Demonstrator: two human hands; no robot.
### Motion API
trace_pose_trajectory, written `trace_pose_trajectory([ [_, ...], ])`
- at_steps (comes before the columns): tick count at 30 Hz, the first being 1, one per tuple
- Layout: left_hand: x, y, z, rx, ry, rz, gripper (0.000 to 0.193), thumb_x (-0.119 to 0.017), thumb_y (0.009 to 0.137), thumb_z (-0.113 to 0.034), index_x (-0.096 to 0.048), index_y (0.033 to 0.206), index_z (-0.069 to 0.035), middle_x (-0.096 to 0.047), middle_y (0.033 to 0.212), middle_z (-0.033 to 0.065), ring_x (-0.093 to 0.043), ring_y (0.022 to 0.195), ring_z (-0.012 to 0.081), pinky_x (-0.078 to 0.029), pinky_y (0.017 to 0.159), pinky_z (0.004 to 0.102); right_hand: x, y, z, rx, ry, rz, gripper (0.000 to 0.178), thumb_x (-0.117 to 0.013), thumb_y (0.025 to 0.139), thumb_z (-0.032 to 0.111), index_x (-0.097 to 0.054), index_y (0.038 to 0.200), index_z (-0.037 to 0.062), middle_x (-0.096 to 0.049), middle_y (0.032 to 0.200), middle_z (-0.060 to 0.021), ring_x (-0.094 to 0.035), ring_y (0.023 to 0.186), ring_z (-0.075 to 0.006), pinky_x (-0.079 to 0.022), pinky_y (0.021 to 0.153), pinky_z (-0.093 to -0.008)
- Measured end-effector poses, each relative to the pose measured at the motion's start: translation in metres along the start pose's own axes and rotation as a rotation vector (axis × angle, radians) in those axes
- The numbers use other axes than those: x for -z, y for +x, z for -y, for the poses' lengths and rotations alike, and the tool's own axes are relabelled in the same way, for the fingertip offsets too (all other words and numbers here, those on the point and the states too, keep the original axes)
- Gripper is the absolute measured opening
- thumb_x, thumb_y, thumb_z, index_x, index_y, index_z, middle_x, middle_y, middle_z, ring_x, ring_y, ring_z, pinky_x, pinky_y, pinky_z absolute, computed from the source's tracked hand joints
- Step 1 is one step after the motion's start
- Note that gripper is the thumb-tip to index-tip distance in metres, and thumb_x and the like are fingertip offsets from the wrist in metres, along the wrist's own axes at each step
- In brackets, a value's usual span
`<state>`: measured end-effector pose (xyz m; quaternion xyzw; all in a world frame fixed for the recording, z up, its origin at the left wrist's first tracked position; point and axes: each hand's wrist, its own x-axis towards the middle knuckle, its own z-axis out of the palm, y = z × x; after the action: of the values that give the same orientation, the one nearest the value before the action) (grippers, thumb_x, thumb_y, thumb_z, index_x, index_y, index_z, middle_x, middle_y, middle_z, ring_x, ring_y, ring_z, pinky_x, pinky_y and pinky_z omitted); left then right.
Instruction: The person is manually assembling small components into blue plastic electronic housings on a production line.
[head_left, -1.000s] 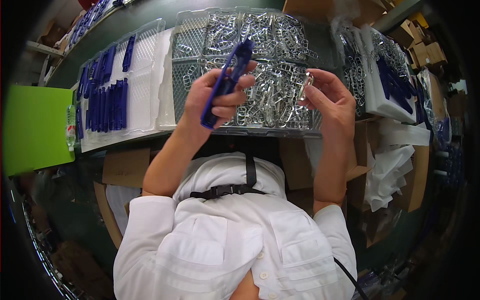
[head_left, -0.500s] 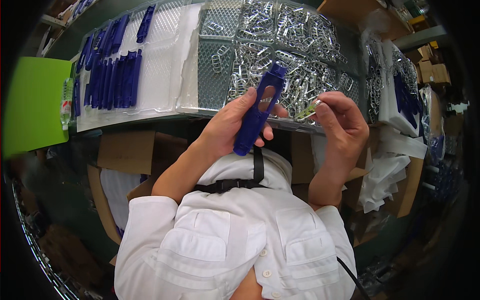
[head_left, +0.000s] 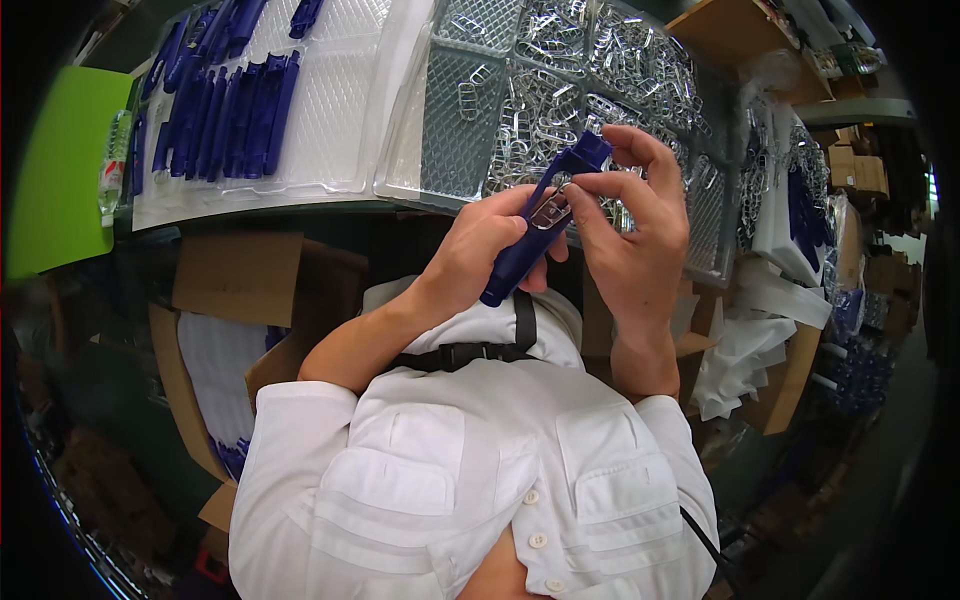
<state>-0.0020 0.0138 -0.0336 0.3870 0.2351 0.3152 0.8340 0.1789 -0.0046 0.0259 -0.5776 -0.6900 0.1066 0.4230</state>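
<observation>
My left hand (head_left: pixel 482 240) is closed round a long blue plastic housing (head_left: pixel 520 255), tilted with its far end up to the right. An oval opening runs through the housing's upper half. At that opening lies a shiny metal frame piece (head_left: pixel 549 209), pinched by the thumb and forefinger of my right hand (head_left: pixel 640 205). Whether the metal piece sits inside the opening or just over it I cannot tell. Beyond both hands, a compartmented clear tray (head_left: pixel 455 120) holds many similar metal pieces.
On the left, a white tray (head_left: pixel 335 150) carries rows of blue housings (head_left: pixel 230 120). A plastic bottle (head_left: pixel 112 170) lies by a green board (head_left: pixel 60 170). Cardboard boxes (head_left: pixel 238 275) stand below the table edge, one with white wrapping (head_left: pixel 745 360). More metal pieces hang at the right.
My right hand has moved left and up, bringing the metal piece from beside the housing to its opening. The housing has shifted slightly right and tilted more. The view has turned a little.
</observation>
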Motion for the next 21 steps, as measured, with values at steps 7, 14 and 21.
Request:
trace_pose_trajectory([
  [7, -0.007, -0.005, -0.010, 0.003, 0.020, -0.051, 0.050, -0.043, 0.087, -0.008, -0.057, 0.134, 0.001, -0.067, 0.096, 0.0095, -0.064, 0.070, 0.0125, -0.053, 0.065, 0.0270, -0.003, 0.002, 0.004, -0.007, -0.041, 0.005, 0.014, -0.078, 0.078, -0.008, -0.072, 0.090, -0.0022, -0.065, 0.125, -0.0171, -0.065, 0.116, -0.0297, -0.053, 0.099, -0.0387],
  [14, -0.007, -0.004, -0.007, -0.011, 0.072, -0.065, 0.049, -0.041, 0.087, -0.006, -0.058, 0.133, 0.002, -0.067, 0.095, 0.0081, -0.063, 0.069, 0.0114, -0.051, 0.063, 0.0265, -0.004, 0.001, 0.008, -0.008, -0.085, 0.014, 0.014, -0.079, 0.078, -0.007, -0.071, 0.089, -0.0020, -0.066, 0.123, -0.0167, -0.066, 0.114, -0.0308, -0.053, 0.097, -0.0391],
  [21, -0.008, -0.002, 0.003, -0.082, 0.191, -0.125, 0.042, -0.043, 0.091, -0.003, -0.058, 0.130, 0.003, -0.068, 0.095, 0.0082, -0.063, 0.064, 0.0115, -0.051, 0.059, 0.0271, -0.006, 0.000, 0.006, 0.003, -0.133, 0.067, 0.014, -0.078, 0.078, -0.007, -0.069, 0.087, -0.0022, -0.066, 0.123, -0.0174, -0.066, 0.112, -0.0330, -0.055, 0.093, -0.0393],
])
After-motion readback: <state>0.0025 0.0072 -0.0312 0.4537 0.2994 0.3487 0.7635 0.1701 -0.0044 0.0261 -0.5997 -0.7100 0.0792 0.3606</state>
